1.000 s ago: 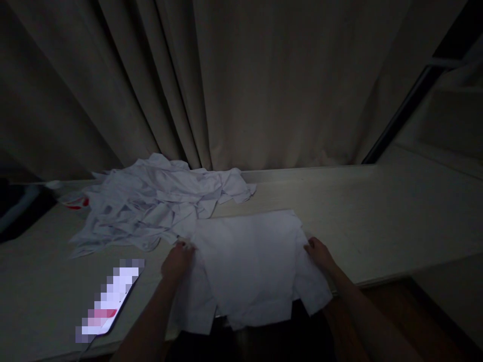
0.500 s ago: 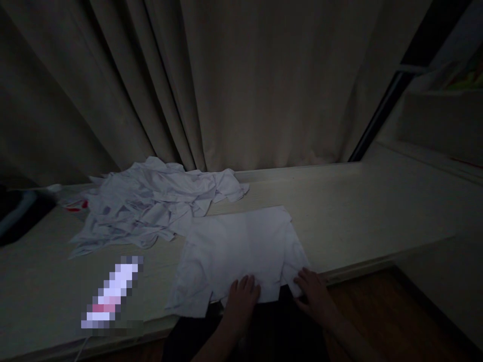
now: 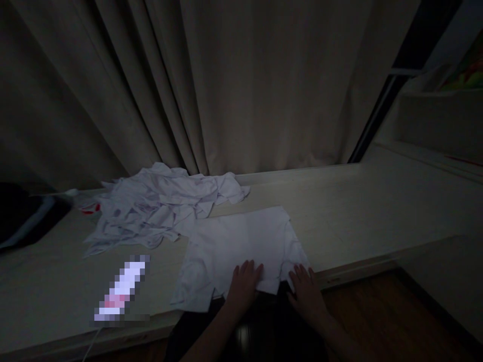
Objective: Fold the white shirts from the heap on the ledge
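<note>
A white shirt (image 3: 249, 241) lies spread out at the front of the pale tabletop, with what look like short sleeves on its left and right sides. My left hand (image 3: 245, 284) rests palm down on its near edge, fingers stretched out over the cloth. On the right, my right hand (image 3: 305, 291) lies on the near right corner with its fingers spread. Neither hand grips the fabric. Behind and to the left is a crumpled heap of white clothes (image 3: 151, 201), which meets the shirt's far left corner.
A lit phone-like screen (image 3: 123, 289), pixelated, lies at front left with a cable (image 3: 90, 344). A dark item (image 3: 30, 216) is at far left, near a red-marked clear bag (image 3: 90, 207). Curtains (image 3: 264, 90) hang behind the table (image 3: 358, 216); a cabinet (image 3: 441, 120) stands right.
My left hand has slid slightly forward on the shirt, and my right hand has shifted a little inward. The view has turned slightly to the left.
</note>
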The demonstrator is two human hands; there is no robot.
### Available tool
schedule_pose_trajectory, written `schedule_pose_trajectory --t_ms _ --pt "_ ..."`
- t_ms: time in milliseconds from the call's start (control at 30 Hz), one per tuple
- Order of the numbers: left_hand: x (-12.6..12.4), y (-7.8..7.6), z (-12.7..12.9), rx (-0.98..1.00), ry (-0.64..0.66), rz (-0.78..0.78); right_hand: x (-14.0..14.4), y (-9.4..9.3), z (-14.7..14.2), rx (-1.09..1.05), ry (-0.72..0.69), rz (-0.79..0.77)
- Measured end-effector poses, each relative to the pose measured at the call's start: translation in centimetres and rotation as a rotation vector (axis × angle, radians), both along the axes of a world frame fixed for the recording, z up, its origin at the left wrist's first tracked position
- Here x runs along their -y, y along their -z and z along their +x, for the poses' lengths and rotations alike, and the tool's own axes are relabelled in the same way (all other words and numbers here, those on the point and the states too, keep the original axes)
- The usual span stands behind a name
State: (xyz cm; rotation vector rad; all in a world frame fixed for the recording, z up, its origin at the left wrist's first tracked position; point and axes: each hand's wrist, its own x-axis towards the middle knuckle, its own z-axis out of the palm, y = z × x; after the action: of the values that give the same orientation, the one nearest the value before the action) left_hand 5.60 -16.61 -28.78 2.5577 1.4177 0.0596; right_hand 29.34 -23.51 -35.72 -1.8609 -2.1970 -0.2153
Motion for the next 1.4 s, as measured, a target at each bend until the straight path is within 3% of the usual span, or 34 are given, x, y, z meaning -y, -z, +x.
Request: schedule_pose_trajectory --t_ms 133,233,333,467,667,767,867,933,1033,1133,1200,1300,1400 --pt "0.7 3.2 0.9 -0.107 -0.008 0.029 -0.5 -0.5 -0.5 -0.094 0.02 0.081" --pt "0.8 4.0 1.3 -0.128 -0.045 0.053 -0.9 -1.8 -0.4 -0.186 0.033 0.107" --pt "0.7 3.2 1.4 -0.068 -0.064 -0.009 -1.6 -3.6 -0.3 -0.223 0.036 0.089" --pt "-0.2 1.1 1.3 0.053 -0.119 -0.129 -2.8 -5.4 -0.6 -0.264 0.014 0.09" --pt "-3.3 -2.2 1.4 0.155 -0.203 -0.115 -3.1 -5.2 -2.2 -0.29 -0.016 0.026" --pt "-2.9 -2.5 2.0 0.158 -0.197 -0.077 -3.0 -4.6 -3.3 -0.285 -0.031 0.0" --pt "-0.8 -1.6 2.1 0.103 -0.121 -0.104 -2.4 -4.1 -3.4 -0.256 -0.106 -0.027" --pt "0.8 -0.7 0.5 0.046 -0.015 -0.131 -1.8 -3.8 -2.4 -0.247 -0.166 -0.011" --pt "2.3 0.5 -5.5 0.02 0.084 0.001 -0.8 -3.4 0.7 -0.204 -0.2 0.059" --pt "2.9 1.7 -13.6 -0.03 -0.065 0.26 -0.4 -2.7 3.5 -0.088 -0.193 0.116" --pt "3.0 2.6 -17.8 -0.131 -0.131 0.338 -0.7 -2.2 4.1 0.006 -0.213 0.105" --pt "3.0 3.9 -19.6 -0.256 -0.125 0.428 -2.0 -1.6 3.1 0.123 -0.279 0.062" --pt "2.6 5.0 -17.6 -0.305 -0.077 0.46 -3.5 -1.2 1.5 0.192 -0.346 0.023"
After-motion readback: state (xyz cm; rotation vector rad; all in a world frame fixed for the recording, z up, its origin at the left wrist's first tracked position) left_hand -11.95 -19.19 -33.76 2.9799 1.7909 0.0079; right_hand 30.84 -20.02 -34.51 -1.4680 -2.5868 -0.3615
